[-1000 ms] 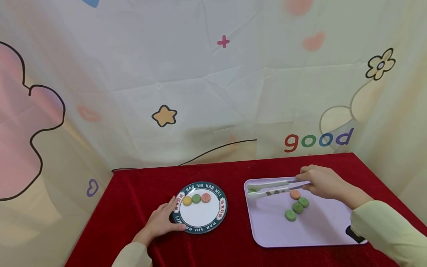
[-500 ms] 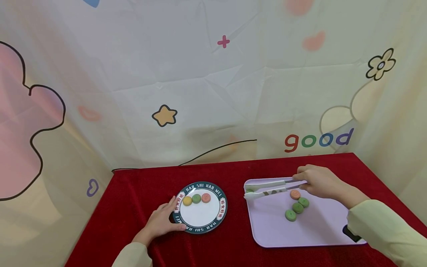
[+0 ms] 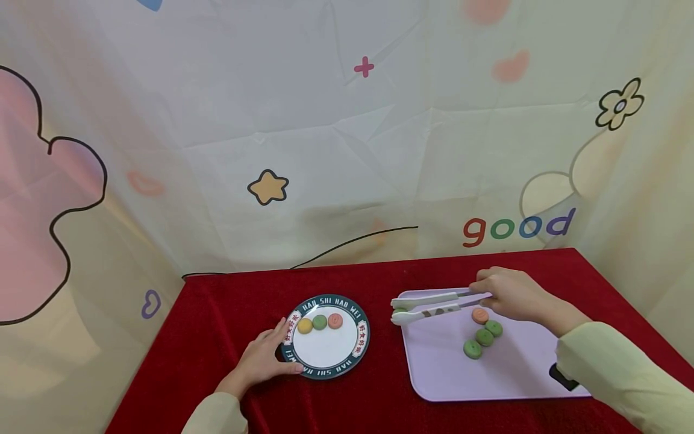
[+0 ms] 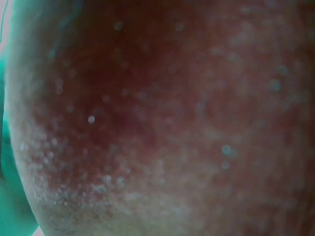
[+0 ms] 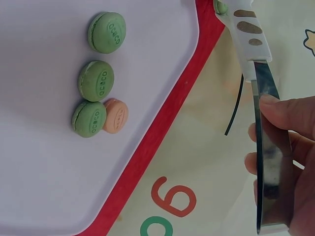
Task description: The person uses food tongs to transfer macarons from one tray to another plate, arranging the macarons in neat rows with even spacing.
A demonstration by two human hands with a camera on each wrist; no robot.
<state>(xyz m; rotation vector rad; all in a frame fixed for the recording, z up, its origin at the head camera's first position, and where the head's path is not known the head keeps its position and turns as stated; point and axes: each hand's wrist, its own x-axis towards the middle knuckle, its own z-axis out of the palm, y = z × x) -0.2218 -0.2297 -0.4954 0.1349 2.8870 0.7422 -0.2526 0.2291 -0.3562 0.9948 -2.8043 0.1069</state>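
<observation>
My right hand (image 3: pixel 512 292) grips white-tipped metal tongs (image 3: pixel 431 310) above the far left of the lilac tray (image 3: pixel 450 380). Between the tong tips is a green macaron (image 3: pixel 400 311), partly hidden by them. My left hand (image 3: pixel 260 357) rests at the left side of a round plate (image 3: pixel 325 352) with a dark green rim, thumb and fingers spread along that rim. On the plate sit a yellow macaron (image 3: pixel 305 326), a green macaron (image 3: pixel 320 322) and a pink macaron (image 3: pixel 335 320) in a row. The left wrist view is a close blur.
Several macarons lie in the tray: green macarons (image 5: pixel 96 81) and an orange macaron (image 5: pixel 116 116) touching one of them. Red cloth (image 3: pixel 379 361) covers the table and shows between plate and tray. A patterned curtain (image 3: pixel 325 150) hangs behind the table.
My right hand has moved left with the tongs, carrying the green macaron from over the tray to just past its left edge. My left hand and the plate have stayed put.
</observation>
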